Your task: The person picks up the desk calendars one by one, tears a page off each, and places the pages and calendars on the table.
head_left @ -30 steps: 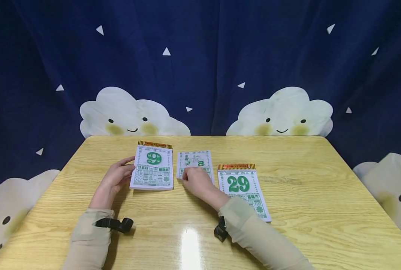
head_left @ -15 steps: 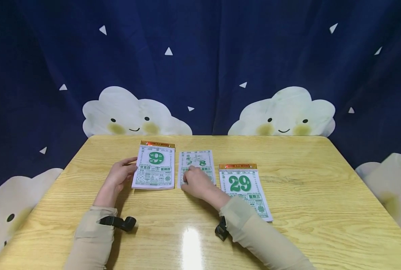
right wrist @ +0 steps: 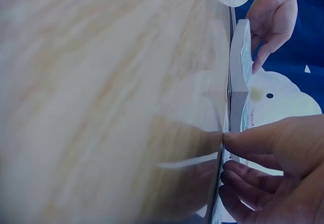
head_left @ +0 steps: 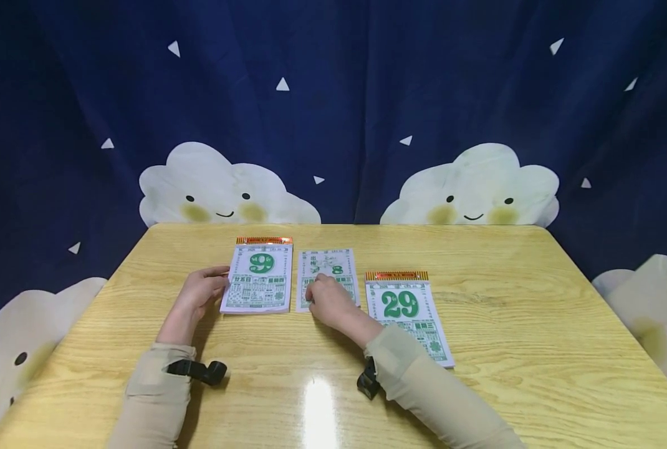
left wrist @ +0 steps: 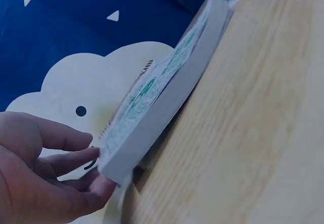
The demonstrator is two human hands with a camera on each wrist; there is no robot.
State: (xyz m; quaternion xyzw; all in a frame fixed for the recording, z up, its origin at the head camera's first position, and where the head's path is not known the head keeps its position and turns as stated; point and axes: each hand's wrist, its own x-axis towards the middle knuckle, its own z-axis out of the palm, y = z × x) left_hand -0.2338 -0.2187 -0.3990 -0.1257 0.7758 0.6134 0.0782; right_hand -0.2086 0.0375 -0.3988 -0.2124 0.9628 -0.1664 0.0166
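One loose 8 calendar sheet (head_left: 326, 264) lies flat on the desk (head_left: 507, 312) under my right hand (head_left: 335, 302), thumb and fingertips apart; a second ago its near left corner was lifted. My left hand (head_left: 201, 292), fingers parted, touches the 9 calendar pad (head_left: 258, 277) on its left.

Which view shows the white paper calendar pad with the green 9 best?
The head view: the white paper pad faces up, its 9 readable, with the left hand only at its left edge. The left wrist view shows its thick side and steeply slanted face; the right wrist view shows mainly its edges, beyond the right hand.
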